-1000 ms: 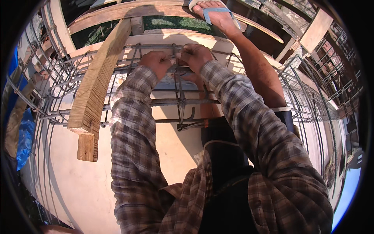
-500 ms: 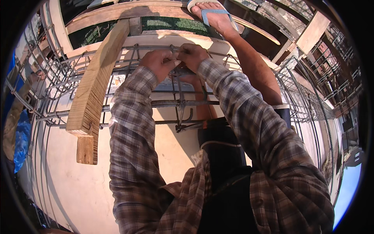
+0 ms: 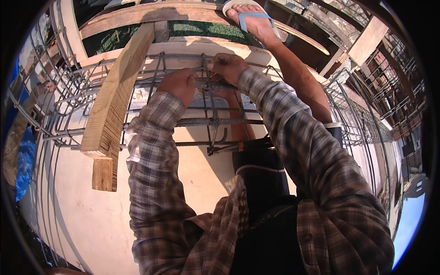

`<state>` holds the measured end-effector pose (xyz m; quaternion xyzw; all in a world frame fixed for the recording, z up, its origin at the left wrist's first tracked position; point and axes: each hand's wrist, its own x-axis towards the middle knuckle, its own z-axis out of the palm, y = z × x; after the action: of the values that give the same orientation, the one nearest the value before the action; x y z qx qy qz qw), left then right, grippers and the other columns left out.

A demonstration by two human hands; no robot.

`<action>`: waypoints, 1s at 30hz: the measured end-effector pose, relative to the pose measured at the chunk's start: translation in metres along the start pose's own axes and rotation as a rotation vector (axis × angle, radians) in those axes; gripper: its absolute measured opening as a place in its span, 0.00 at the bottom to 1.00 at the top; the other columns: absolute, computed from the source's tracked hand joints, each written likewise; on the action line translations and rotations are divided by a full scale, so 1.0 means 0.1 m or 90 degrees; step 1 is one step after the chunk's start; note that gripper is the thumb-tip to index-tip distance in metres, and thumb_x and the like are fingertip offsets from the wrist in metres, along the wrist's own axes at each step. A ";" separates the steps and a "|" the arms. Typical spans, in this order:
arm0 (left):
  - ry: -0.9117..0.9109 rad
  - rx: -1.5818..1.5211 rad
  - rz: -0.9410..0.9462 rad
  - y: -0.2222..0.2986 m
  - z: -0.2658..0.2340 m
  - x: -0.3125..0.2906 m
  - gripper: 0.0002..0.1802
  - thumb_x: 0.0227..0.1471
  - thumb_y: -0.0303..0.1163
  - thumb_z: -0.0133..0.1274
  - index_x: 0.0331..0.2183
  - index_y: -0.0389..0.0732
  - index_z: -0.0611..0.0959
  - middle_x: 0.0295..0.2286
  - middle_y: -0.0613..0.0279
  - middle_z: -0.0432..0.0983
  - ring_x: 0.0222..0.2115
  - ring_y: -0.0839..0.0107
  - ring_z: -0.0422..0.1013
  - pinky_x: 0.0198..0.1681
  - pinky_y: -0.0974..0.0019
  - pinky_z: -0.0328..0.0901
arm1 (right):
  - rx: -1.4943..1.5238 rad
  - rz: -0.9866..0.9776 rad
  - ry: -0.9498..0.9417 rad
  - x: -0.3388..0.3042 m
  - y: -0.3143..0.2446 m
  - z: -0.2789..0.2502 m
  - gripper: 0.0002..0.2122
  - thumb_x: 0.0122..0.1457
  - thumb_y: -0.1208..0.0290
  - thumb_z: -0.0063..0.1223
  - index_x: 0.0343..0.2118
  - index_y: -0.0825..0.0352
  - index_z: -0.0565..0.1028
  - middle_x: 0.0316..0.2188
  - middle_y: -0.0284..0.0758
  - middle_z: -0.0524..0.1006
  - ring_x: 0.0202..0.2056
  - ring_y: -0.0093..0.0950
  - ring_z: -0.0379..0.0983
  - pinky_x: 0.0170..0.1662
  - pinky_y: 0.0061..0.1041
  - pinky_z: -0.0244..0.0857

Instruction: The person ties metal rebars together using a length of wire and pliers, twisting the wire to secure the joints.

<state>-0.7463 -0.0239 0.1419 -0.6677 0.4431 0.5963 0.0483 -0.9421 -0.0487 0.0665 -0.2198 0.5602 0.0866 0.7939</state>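
Observation:
Both hands work at the far side of a cage of steel rebar (image 3: 192,122) tied from long bars and square stirrups. My left hand (image 3: 178,85) is closed beside the upper bars, its fingertips turned away and partly hidden. To its right, my right hand (image 3: 228,67) pinches with thumb and forefinger close to an upright stirrup (image 3: 204,62). What either hand holds is too small or too hidden to name. A gap separates the two hands, with the stirrup between them. Below them, bars cross at a tied joint (image 3: 213,122).
A thick timber beam (image 3: 114,91) lies across the cage left of my arms. Pale formwork board (image 3: 91,215) spreads below. My sandalled foot (image 3: 256,23) rests on planks (image 3: 192,14) at the top. More rebar cages (image 3: 362,114) stand right; blue sheeting (image 3: 25,165) hangs left.
My hands were together at the upper bars and have come apart. The left has moved left and slightly down; the right has shifted slightly right.

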 end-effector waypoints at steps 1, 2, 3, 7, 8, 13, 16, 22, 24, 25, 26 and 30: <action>-0.072 0.024 0.015 -0.07 -0.02 0.01 0.13 0.51 0.30 0.51 0.39 0.38 0.82 0.31 0.49 0.78 0.34 0.58 0.75 0.39 0.59 0.68 | 0.000 0.001 0.007 -0.02 0.00 0.00 0.10 0.58 0.66 0.56 0.32 0.69 0.76 0.27 0.35 0.79 0.29 0.24 0.77 0.35 0.25 0.71; -0.146 0.050 0.028 -0.04 -0.10 -0.01 0.14 0.51 0.30 0.51 0.40 0.39 0.82 0.31 0.50 0.78 0.34 0.59 0.75 0.39 0.59 0.68 | 0.002 0.005 0.012 -0.04 0.01 0.01 0.10 0.58 0.66 0.56 0.32 0.69 0.76 0.27 0.35 0.79 0.30 0.24 0.77 0.36 0.25 0.71; -0.220 0.075 0.041 0.02 -0.15 -0.01 0.15 0.51 0.30 0.51 0.42 0.40 0.82 0.30 0.50 0.78 0.33 0.60 0.75 0.39 0.60 0.68 | 0.002 0.018 0.020 -0.04 0.03 0.02 0.09 0.58 0.67 0.56 0.33 0.69 0.75 0.28 0.35 0.78 0.30 0.25 0.77 0.35 0.25 0.72; -0.405 0.099 -0.009 0.12 -0.10 -0.04 0.26 0.52 0.32 0.52 0.55 0.47 0.73 0.27 0.58 0.78 0.29 0.68 0.73 0.37 0.64 0.68 | 0.004 0.038 0.038 -0.06 0.06 0.06 0.08 0.58 0.70 0.56 0.34 0.70 0.74 0.29 0.36 0.77 0.31 0.26 0.77 0.35 0.25 0.74; -0.443 0.108 -0.036 0.12 -0.09 -0.05 0.28 0.53 0.32 0.51 0.57 0.49 0.70 0.28 0.59 0.78 0.29 0.68 0.73 0.37 0.64 0.68 | 0.005 0.037 0.042 -0.07 0.07 0.07 0.08 0.58 0.70 0.56 0.34 0.70 0.74 0.29 0.36 0.77 0.32 0.26 0.77 0.35 0.25 0.74; -0.590 0.044 -0.065 0.12 -0.01 -0.01 0.37 0.56 0.36 0.51 0.63 0.61 0.56 0.31 0.59 0.77 0.33 0.67 0.73 0.40 0.63 0.68 | 0.083 0.073 0.043 -0.06 0.17 0.09 0.08 0.58 0.70 0.56 0.33 0.69 0.74 0.28 0.36 0.77 0.35 0.27 0.77 0.34 0.27 0.74; -0.648 -0.062 -0.094 0.00 0.08 0.02 0.36 0.55 0.36 0.52 0.62 0.63 0.57 0.34 0.60 0.77 0.35 0.66 0.73 0.42 0.62 0.68 | 0.046 0.066 0.029 -0.09 0.08 0.12 0.07 0.58 0.71 0.56 0.33 0.69 0.74 0.28 0.36 0.78 0.36 0.28 0.76 0.33 0.27 0.73; -0.519 0.002 -0.042 -0.06 0.15 0.02 0.21 0.51 0.29 0.55 0.48 0.49 0.78 0.28 0.63 0.77 0.31 0.72 0.72 0.36 0.66 0.67 | 0.090 0.070 0.046 -0.03 0.18 0.08 0.07 0.58 0.71 0.55 0.33 0.69 0.74 0.28 0.37 0.78 0.32 0.29 0.77 0.34 0.29 0.72; -0.441 0.034 -0.005 -0.19 0.13 0.00 0.16 0.51 0.29 0.56 0.44 0.46 0.81 0.28 0.64 0.77 0.30 0.73 0.71 0.35 0.67 0.67 | 0.125 0.091 0.053 -0.03 0.17 0.08 0.07 0.58 0.70 0.55 0.33 0.69 0.74 0.28 0.37 0.78 0.30 0.29 0.77 0.35 0.31 0.72; -0.411 0.008 -0.008 -0.24 0.11 -0.02 0.14 0.52 0.29 0.56 0.43 0.45 0.81 0.28 0.63 0.77 0.30 0.75 0.71 0.34 0.68 0.67 | 0.136 0.105 0.057 -0.06 0.15 0.10 0.07 0.58 0.70 0.55 0.33 0.69 0.74 0.28 0.37 0.78 0.30 0.29 0.77 0.34 0.31 0.72; -0.382 -0.017 -0.009 -0.26 0.09 -0.02 0.13 0.52 0.30 0.56 0.42 0.43 0.82 0.28 0.63 0.77 0.29 0.76 0.70 0.34 0.70 0.67 | 0.149 0.120 0.063 -0.08 0.12 0.10 0.07 0.58 0.69 0.55 0.33 0.69 0.74 0.28 0.37 0.78 0.29 0.29 0.77 0.34 0.32 0.73; -0.237 -0.210 -0.212 -0.31 0.12 0.06 0.14 0.55 0.37 0.56 0.34 0.33 0.81 0.26 0.62 0.77 0.25 0.78 0.70 0.29 0.74 0.66 | 0.057 0.072 0.113 -0.13 0.02 0.11 0.08 0.59 0.69 0.55 0.33 0.69 0.74 0.29 0.37 0.79 0.29 0.27 0.77 0.32 0.32 0.73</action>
<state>-0.7358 -0.0014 0.1186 -0.6092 0.2082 0.7563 0.1165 -0.9383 -0.0411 0.0806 -0.1585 0.6433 0.0864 0.7440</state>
